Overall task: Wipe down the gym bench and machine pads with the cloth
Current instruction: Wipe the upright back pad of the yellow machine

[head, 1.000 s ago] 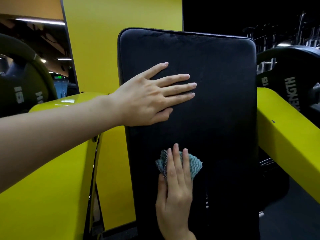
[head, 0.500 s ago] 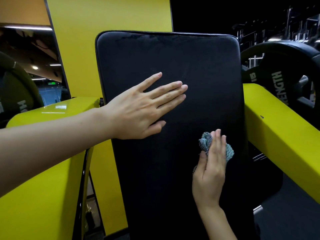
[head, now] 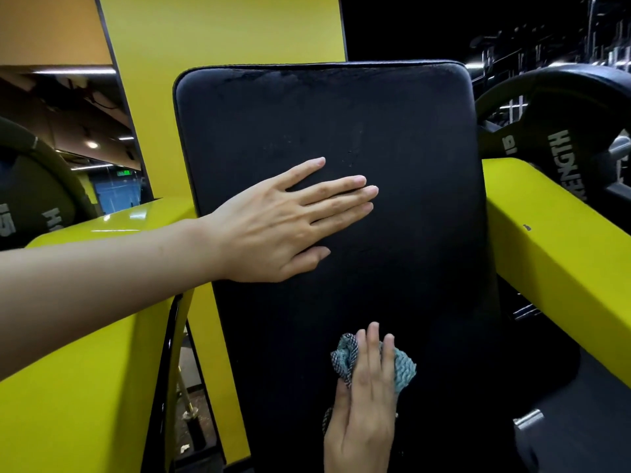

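A tall black back pad (head: 392, 138) of a gym machine stands upright in front of me and fills the middle of the view. My left hand (head: 283, 223) lies flat on its left-middle part, fingers straight and spread, pointing right. Lower down, my right hand (head: 365, 401) presses a bunched teal woven cloth (head: 404, 368) against the pad with straight fingers pointing up. The cloth shows on both sides of the fingers; the rest of it is hidden under the hand.
Yellow machine arms flank the pad: one at the left (head: 78, 387) under my forearm, one at the right (head: 560, 264). Black weight plates sit at far left (head: 30, 199) and upper right (head: 563, 145). A yellow column (head: 222, 63) rises behind the pad.
My right hand has slid the cloth from the pad's right side down and leftward toward its lower middle. My left hand stays flat on the same part of the pad.
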The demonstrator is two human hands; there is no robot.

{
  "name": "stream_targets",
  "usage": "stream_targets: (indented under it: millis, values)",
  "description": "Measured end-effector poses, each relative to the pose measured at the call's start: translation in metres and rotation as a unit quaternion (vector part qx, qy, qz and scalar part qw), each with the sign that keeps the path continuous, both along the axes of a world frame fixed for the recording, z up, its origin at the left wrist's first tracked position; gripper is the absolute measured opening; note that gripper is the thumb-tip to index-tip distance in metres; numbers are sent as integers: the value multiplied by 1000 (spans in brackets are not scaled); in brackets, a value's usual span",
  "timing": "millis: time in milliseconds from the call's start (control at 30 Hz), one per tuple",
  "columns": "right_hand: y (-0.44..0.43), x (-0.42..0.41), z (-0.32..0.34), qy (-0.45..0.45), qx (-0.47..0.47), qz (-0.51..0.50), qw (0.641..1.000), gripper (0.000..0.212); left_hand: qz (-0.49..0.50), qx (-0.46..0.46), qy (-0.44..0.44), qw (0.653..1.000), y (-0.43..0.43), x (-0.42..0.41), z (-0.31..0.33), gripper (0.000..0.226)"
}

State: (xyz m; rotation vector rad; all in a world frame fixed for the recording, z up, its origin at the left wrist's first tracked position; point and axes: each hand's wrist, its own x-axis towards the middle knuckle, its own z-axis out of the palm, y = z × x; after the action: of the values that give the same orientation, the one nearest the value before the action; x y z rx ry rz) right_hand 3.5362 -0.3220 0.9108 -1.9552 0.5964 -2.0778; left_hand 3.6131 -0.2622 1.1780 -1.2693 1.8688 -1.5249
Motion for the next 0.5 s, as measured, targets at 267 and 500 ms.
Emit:
stream_targets:
  millis: [267, 500]
  values:
    - [-59, -31, 45, -52, 62, 9, 997, 50, -11, 42, 4, 999, -10, -5, -4, 61]
    - [-82, -37, 58, -91, 101, 1, 991, 52, -3, 35, -2, 999, -19, -11, -12, 62]
